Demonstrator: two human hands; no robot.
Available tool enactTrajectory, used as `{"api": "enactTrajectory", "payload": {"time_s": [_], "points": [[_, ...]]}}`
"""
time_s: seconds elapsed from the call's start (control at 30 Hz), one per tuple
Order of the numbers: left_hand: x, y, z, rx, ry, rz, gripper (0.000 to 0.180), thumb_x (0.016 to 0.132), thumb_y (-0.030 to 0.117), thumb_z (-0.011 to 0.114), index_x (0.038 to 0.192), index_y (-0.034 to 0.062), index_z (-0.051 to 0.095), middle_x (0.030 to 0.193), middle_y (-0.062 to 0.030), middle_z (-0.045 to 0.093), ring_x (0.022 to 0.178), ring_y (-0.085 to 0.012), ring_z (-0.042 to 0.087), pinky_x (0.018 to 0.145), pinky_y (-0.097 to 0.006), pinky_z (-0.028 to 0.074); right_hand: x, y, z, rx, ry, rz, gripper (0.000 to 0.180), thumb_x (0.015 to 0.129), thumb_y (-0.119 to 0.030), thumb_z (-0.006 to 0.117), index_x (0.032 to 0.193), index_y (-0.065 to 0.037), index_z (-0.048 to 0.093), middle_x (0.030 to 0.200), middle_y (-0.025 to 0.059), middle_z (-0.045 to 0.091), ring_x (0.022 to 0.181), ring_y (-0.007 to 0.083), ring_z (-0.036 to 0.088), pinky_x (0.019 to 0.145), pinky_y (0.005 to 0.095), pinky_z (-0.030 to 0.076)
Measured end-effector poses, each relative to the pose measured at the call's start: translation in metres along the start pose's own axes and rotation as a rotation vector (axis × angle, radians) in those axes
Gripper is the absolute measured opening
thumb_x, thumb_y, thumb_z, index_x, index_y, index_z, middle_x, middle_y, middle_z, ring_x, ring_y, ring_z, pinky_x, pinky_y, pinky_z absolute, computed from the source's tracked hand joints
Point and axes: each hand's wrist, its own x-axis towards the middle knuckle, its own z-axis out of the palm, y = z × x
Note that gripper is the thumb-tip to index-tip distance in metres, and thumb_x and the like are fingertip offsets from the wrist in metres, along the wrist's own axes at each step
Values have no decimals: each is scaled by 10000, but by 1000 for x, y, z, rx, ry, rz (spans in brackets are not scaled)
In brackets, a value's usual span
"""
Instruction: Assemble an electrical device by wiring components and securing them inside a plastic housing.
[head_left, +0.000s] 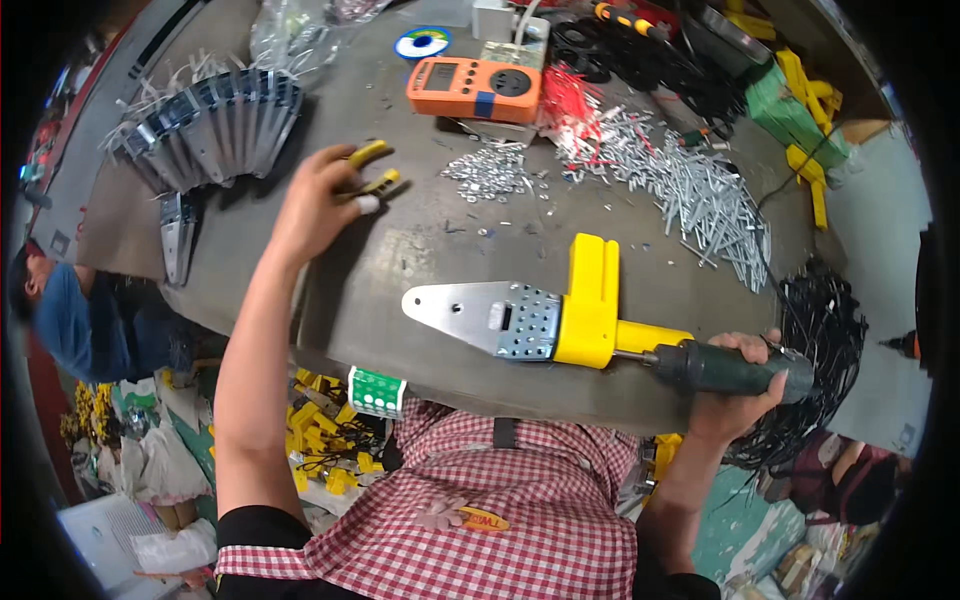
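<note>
My right hand (738,385) grips the dark green handle of a screwdriver (720,365) at the table's near right edge; its shaft runs into a yellow plastic body with a flat metal plate (520,318) lying on the grey table (400,260). My left hand (318,200) reaches forward across the table and closes on small yellow plastic pieces (372,170), near a row of stacked metal plates (215,125).
An orange meter (475,88) sits at the back, beside a pile of small metal washers (492,172) and a long heap of screws (690,185). Black cables (815,340) hang at the right edge. Another person in blue (75,315) is at the left.
</note>
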Motion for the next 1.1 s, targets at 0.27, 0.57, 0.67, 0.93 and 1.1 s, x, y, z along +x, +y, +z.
{"api": "enactTrajectory", "payload": {"time_s": [0.27,0.57,0.67,0.93,1.1], "points": [[-28,115,2,-1068,368,-84,144,784,66,590,907,75,515,1317,-159,429,1029,-160,514,803,-250,437,0,3,-1,-9,21,1,430,880,-298,538,1239,-90,426,882,5,465,881,150,471,924,364,374],[-49,205,42,-1383,269,13,558,645,327,792,1078,156,485,1364,-128,311,1076,-172,417,802,-303,415,-3,4,1,32,2,29,432,881,-290,537,1248,-90,423,892,17,462,901,158,463,937,376,361],[-47,202,51,-1285,252,244,498,631,118,716,1081,87,505,1204,-126,358,949,-171,408,775,-287,381,-3,2,-1,72,-20,54,445,880,-283,545,1257,-80,426,905,25,476,908,165,465,942,384,355],[-51,205,56,-1230,244,332,397,646,47,642,1030,67,544,1072,-112,379,805,-138,423,715,-252,389,2,4,5,144,23,73,438,869,-263,559,1242,-61,451,881,34,505,887,167,475,926,381,354],[-50,216,57,-1362,274,120,361,700,158,688,1005,97,505,1108,-129,359,825,-176,454,707,-287,403,16,11,1,192,-146,59,442,827,-300,600,1198,-93,479,806,-10,499,792,118,466,874,341,356]]}}
